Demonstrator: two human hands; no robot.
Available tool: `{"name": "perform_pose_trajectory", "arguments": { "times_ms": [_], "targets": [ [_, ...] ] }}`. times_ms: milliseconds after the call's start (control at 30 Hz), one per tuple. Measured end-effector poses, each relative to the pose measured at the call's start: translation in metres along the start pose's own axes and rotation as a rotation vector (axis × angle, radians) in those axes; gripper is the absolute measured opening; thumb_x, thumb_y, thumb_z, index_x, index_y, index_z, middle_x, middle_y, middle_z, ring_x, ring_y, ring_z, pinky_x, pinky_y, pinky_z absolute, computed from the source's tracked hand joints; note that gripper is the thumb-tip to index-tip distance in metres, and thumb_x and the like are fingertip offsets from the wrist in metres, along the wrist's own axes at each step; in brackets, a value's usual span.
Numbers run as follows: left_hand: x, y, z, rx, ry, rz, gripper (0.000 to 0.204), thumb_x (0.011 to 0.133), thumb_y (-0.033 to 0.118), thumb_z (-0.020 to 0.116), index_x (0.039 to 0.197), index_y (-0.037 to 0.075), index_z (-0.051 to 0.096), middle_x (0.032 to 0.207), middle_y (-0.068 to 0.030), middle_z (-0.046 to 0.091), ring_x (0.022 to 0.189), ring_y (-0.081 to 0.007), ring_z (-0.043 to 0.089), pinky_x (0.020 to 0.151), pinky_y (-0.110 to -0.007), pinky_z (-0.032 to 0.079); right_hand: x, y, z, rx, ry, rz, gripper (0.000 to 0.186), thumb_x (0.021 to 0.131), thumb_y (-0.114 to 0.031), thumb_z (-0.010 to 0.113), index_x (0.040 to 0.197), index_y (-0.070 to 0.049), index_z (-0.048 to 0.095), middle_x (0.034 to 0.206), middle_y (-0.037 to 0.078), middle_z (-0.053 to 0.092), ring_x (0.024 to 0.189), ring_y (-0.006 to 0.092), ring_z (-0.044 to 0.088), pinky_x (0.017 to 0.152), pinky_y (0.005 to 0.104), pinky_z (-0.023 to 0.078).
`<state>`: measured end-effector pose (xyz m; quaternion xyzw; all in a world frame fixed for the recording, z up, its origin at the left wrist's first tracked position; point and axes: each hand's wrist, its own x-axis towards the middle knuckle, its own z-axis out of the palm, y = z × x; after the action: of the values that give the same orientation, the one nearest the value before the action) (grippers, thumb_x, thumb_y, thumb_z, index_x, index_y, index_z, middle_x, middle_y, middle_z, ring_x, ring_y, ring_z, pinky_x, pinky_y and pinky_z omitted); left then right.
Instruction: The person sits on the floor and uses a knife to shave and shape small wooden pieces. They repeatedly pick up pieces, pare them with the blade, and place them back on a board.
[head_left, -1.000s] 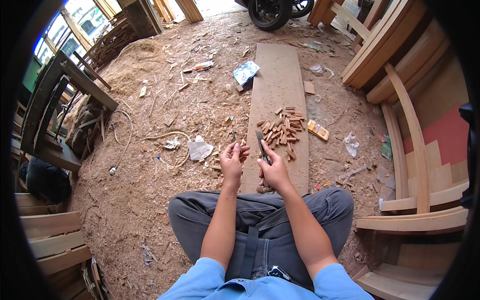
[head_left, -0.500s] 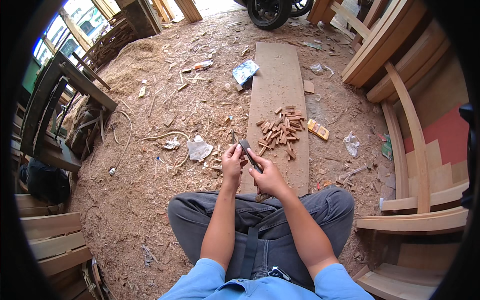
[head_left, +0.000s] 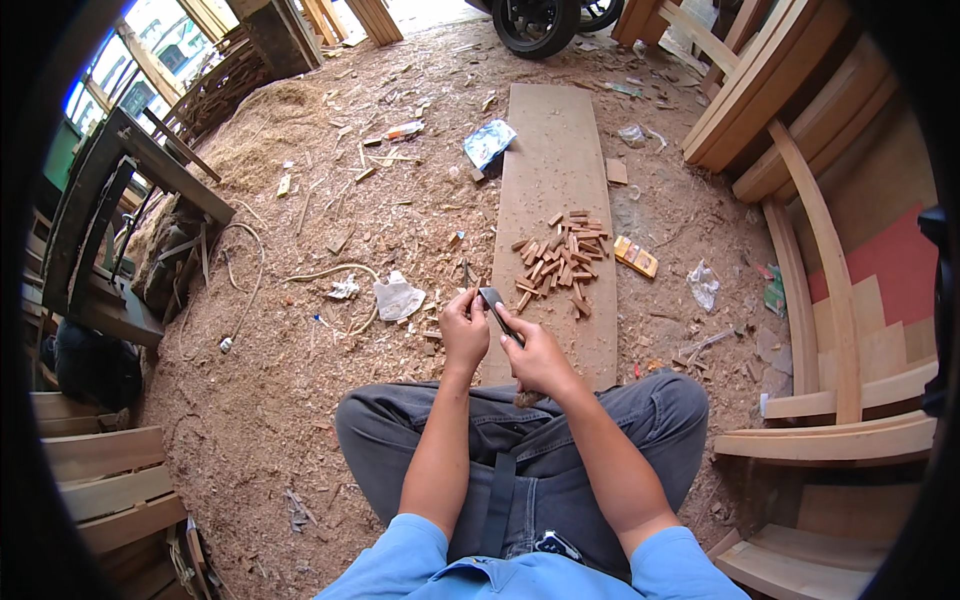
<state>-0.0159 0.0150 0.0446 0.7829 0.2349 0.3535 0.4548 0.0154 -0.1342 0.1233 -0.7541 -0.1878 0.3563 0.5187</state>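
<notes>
My right hand [head_left: 541,358] is wrapped round a knife [head_left: 493,299] with a broad dark blade. The brownish butt of its handle shows below my fist, over my lap. My left hand [head_left: 464,332] is pinched closed beside the blade tip, on a small wooden piece that my fingers mostly hide. Just beyond the hands, a heap of small reddish-brown wooden pieces [head_left: 562,262] lies on a long flat board [head_left: 550,135].
Wood shavings cover the ground [head_left: 270,400]. A yellow packet [head_left: 636,257] lies right of the board, a blue-and-white packet [head_left: 490,144] at its left edge. Curved wooden frames [head_left: 825,440] stand at right, a dark frame [head_left: 170,178] at left. A motorcycle wheel [head_left: 537,25] is at the far end.
The blade has tilted slightly between my hands, and my left fingers have shifted a little at its tip. The heap on the board looks the same.
</notes>
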Motion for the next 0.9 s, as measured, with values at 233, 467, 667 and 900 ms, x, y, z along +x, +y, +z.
{"name": "perform_pose_trajectory", "arguments": {
  "times_ms": [233, 467, 667, 900],
  "targets": [
    [-0.01, 0.02, 0.005, -0.005, -0.142, -0.114, 0.019, 0.091, 0.005, 0.062, 0.102, -0.007, 0.07, 0.086, -0.0158, 0.072, 0.073, -0.0202, 0.069, 0.066, -0.032, 0.053, 0.024, 0.019, 0.007, -0.086, 0.237, -0.07, 0.049, 0.095, -0.016, 0.054, 0.144, -0.015, 0.051, 0.087, 0.022, 0.068, 0.061, 0.0255, 0.066, 0.057, 0.0388, 0.053],
    [-0.017, 0.018, 0.02, -0.096, -0.083, -0.158, 0.023, 0.098, 0.015, 0.059, 0.101, -0.004, 0.071, 0.083, -0.0068, 0.071, 0.07, -0.0091, 0.062, 0.061, -0.026, 0.049, 0.021, 0.014, -0.001, 0.171, 0.21, 0.067, 0.05, 0.097, -0.015, 0.056, 0.146, -0.014, 0.048, 0.075, 0.011, 0.067, 0.049, 0.015, 0.06, 0.046, 0.0354, 0.052],
    [-0.009, 0.003, 0.014, -0.331, -0.036, -0.461, 0.024, 0.098, 0.019, 0.059, 0.095, -0.002, 0.071, 0.077, -0.0035, 0.067, 0.065, -0.0085, 0.058, 0.058, -0.026, 0.048, 0.012, 0.002, 0.0, 0.184, 0.082, 0.044, 0.055, 0.098, -0.013, 0.056, 0.15, -0.023, 0.043, 0.065, 0.001, 0.055, 0.049, 0.0103, 0.055, 0.041, 0.0308, 0.051],
    [-0.006, -0.006, 0.014, -0.385, -0.021, -0.498, 0.022, 0.097, 0.013, 0.058, 0.101, -0.005, 0.069, 0.079, -0.0047, 0.067, 0.064, -0.0081, 0.057, 0.058, -0.027, 0.047, 0.011, 0.004, 0.008, 0.11, 0.022, -0.031, 0.055, 0.098, -0.013, 0.056, 0.151, -0.022, 0.042, 0.063, 0.002, 0.054, 0.048, 0.0106, 0.054, 0.04, 0.0305, 0.049]
  ]
}}
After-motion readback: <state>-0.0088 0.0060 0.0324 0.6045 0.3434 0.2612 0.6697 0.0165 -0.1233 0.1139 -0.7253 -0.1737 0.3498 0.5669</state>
